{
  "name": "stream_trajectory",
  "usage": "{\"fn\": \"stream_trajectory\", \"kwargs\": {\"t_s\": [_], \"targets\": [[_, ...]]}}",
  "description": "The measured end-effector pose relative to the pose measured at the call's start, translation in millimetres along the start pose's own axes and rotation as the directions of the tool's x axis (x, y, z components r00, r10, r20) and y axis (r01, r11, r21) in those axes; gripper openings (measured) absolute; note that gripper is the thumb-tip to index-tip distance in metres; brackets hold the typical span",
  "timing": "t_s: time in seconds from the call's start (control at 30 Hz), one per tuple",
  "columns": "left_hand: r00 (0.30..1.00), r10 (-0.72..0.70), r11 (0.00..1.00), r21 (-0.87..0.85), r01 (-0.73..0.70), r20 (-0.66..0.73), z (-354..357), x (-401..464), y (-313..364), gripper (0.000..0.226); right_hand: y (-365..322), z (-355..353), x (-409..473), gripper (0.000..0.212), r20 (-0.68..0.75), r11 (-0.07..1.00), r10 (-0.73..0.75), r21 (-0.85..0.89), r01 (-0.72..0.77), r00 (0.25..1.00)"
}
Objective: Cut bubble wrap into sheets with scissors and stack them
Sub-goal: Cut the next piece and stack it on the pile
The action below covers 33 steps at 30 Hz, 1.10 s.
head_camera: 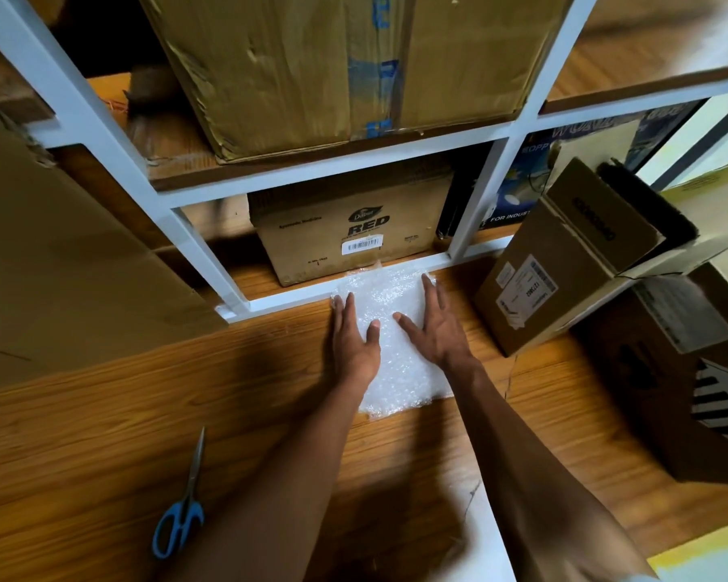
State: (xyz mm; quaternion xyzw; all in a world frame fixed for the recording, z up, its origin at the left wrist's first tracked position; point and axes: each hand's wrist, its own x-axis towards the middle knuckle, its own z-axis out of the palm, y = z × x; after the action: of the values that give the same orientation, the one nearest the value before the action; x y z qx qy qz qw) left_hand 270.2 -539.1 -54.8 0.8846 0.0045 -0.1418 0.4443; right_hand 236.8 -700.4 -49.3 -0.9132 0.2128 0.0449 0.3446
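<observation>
A white sheet of bubble wrap (396, 363) lies flat on the wooden floor, right in front of the shelf's bottom rail. My left hand (352, 336) presses on its left edge with straight fingers. On the sheet's right side my right hand (436, 325) lies flat, fingers spread. Blue-handled scissors (181, 504) lie shut on the floor at the near left, well apart from both hands. Whether several sheets are stacked under my hands I cannot tell.
A white metal shelf (354, 289) with wooden boards stands just behind the wrap, holding cardboard boxes (349, 233). More cardboard boxes (564, 262) are piled on the floor at the right. A large flat cardboard piece (59, 266) leans at the left.
</observation>
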Motion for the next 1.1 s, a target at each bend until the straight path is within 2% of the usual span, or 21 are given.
{"fn": "stream_trajectory", "kwargs": {"t_s": [0.17, 0.27, 0.4, 0.53, 0.63, 0.73, 0.9, 1.0, 1.07, 1.1], "targets": [[0.994, -0.007, 0.997, -0.080, -0.002, -0.108, -10, -1, -12, 0.082, 4, -13, -1, 0.105, -0.109, 0.988, 0.021, 0.157, -0.004, 0.994], [0.999, -0.023, 0.999, -0.040, 0.022, -0.032, -6, -1, -10, 0.072, -1, -7, -5, 0.100, -0.018, 0.990, 0.000, 0.138, 0.003, 1.000], [0.999, -0.041, 0.999, -0.009, 0.041, 0.023, -14, 2, -1, 0.069, -1, -10, -6, 0.094, 0.002, 0.981, 0.013, 0.193, -0.013, 1.000], [0.998, -0.037, 0.984, -0.177, 0.026, -0.059, -26, -17, -8, 0.073, 0, -22, -24, 0.080, -0.128, 0.963, 0.018, 0.270, 0.017, 0.992], [0.991, -0.043, 0.973, -0.231, 0.012, -0.127, -26, -42, -20, 0.070, 12, -21, -45, 0.071, -0.233, 0.903, 0.176, 0.424, -0.063, 0.957], [0.991, -0.040, 0.977, -0.214, 0.012, -0.128, -18, -61, -29, 0.069, 30, -9, -66, 0.065, -0.291, 0.844, 0.298, 0.525, -0.109, 0.909], [0.999, -0.028, 0.997, -0.073, 0.025, -0.037, 2, -65, -23, 0.063, 23, 11, -83, 0.064, -0.224, 0.869, 0.219, 0.487, -0.086, 0.950], [0.999, -0.031, 0.997, -0.075, 0.030, -0.013, -4, -63, -24, 0.067, 20, 0, -86, 0.056, -0.238, 0.868, 0.205, 0.492, -0.064, 0.949], [0.999, 0.012, 0.997, -0.078, -0.014, -0.037, -15, -64, -28, 0.073, 24, -8, -90, 0.064, -0.246, 0.901, 0.116, 0.433, 0.002, 0.962], [0.997, 0.059, 0.998, -0.027, -0.060, -0.048, -22, -67, -30, 0.077, 26, -12, -94, 0.071, -0.254, 0.925, 0.058, 0.377, 0.044, 0.966]]}}
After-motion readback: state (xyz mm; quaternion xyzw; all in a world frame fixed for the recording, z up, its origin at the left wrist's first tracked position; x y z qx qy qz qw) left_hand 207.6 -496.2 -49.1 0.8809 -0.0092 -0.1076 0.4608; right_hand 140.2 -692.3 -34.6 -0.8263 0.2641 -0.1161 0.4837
